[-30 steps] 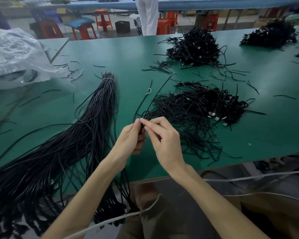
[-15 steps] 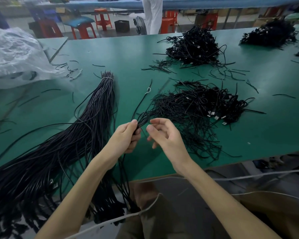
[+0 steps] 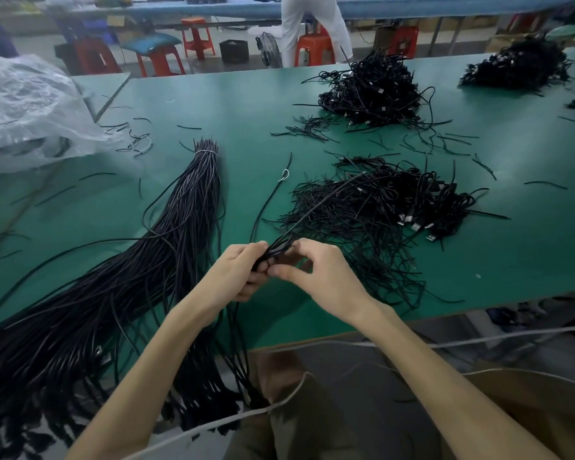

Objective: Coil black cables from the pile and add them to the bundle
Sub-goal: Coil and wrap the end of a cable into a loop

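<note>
Two-handed, gripped a few cables (image 3: pixel 279 246) above the counter (image 3: pixel 246 104), between bundle (image 3: pixel 193 220) and pile (image 3: pixel 379 207): left hand (image 3: pixel 238 273) curled round them, right hand (image 3: pixel 319 277) pinching alongside. Judged them light, limp, smooth and prone to snag; best taken near the ends. Noted strands trailing into the pile, scraps (image 3: pixel 189 127) scattered about, a bag (image 3: pixel 24 111) far left, heaps (image 3: pixel 369 91) behind.

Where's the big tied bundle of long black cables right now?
Head view: the bundle lies on the green table, left of the left hand, tied end pointing away, near end spilling over the table's front edge.
</note>
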Action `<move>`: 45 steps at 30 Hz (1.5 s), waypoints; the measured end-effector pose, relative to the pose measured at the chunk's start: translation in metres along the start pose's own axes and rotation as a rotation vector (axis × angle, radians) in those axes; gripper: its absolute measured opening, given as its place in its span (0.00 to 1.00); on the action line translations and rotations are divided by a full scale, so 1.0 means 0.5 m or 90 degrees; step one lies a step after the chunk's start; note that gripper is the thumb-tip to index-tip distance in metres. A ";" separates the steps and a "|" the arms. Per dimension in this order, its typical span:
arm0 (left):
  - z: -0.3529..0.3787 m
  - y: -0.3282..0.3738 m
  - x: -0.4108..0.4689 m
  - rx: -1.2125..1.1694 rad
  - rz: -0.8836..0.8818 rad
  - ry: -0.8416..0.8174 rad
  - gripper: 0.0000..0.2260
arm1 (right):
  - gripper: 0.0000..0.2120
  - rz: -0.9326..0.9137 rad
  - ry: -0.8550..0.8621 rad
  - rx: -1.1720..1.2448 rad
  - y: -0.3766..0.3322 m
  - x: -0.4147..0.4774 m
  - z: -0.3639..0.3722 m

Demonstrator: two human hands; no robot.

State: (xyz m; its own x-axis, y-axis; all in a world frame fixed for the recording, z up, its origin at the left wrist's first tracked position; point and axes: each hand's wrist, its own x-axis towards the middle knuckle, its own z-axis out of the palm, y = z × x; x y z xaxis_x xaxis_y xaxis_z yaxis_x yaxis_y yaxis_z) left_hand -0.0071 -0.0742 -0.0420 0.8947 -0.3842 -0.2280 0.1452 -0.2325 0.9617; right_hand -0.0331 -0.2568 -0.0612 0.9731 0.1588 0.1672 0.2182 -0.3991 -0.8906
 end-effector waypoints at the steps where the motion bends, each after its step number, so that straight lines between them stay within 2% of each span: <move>1: 0.003 -0.003 0.001 -0.001 -0.007 0.021 0.24 | 0.06 -0.014 0.011 -0.038 0.001 -0.003 0.001; 5: 0.016 -0.006 0.007 0.009 -0.008 0.093 0.23 | 0.08 -0.074 0.040 -0.138 -0.005 -0.010 0.017; 10: 0.024 -0.010 0.011 0.032 0.023 0.172 0.18 | 0.06 -0.095 0.047 -0.137 -0.010 -0.011 0.028; 14: 0.024 -0.016 0.008 0.021 0.048 0.206 0.21 | 0.08 -0.076 -0.003 -0.108 -0.010 -0.008 0.029; 18: 0.028 -0.019 0.004 -0.031 0.033 0.190 0.23 | 0.09 -0.058 -0.073 -0.114 -0.013 -0.009 0.026; 21: 0.027 -0.018 0.004 -0.064 0.025 0.162 0.23 | 0.21 -0.054 -0.082 -0.153 -0.018 -0.006 0.024; 23: 0.026 -0.017 0.003 -0.068 0.023 0.140 0.25 | 0.24 -0.045 -0.089 -0.152 -0.020 -0.002 0.020; 30: 0.029 -0.017 0.001 -0.059 0.009 0.162 0.21 | 0.11 -0.076 -0.076 -0.132 -0.010 -0.006 0.032; 33: 0.033 -0.014 0.000 -0.053 0.009 0.172 0.21 | 0.08 -0.076 -0.057 -0.064 -0.005 -0.009 0.038; 37: 0.034 -0.012 -0.004 -0.044 -0.012 0.148 0.28 | 0.09 -0.067 -0.067 -0.008 -0.005 -0.011 0.035; 40: 0.032 -0.011 -0.005 -0.043 -0.035 0.147 0.26 | 0.11 -0.085 -0.070 -0.014 -0.005 -0.014 0.033; 45: 0.030 -0.003 -0.005 -0.039 -0.066 0.127 0.25 | 0.16 -0.118 -0.009 -0.063 -0.015 -0.014 0.029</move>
State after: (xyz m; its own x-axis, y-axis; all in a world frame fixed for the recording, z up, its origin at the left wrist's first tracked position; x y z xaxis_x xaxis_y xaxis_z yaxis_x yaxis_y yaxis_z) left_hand -0.0162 -0.0864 -0.0452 0.9386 -0.1760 -0.2967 0.2600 -0.2045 0.9437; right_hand -0.0429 -0.2417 -0.0620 0.9144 0.2499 0.3184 0.4007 -0.4488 -0.7987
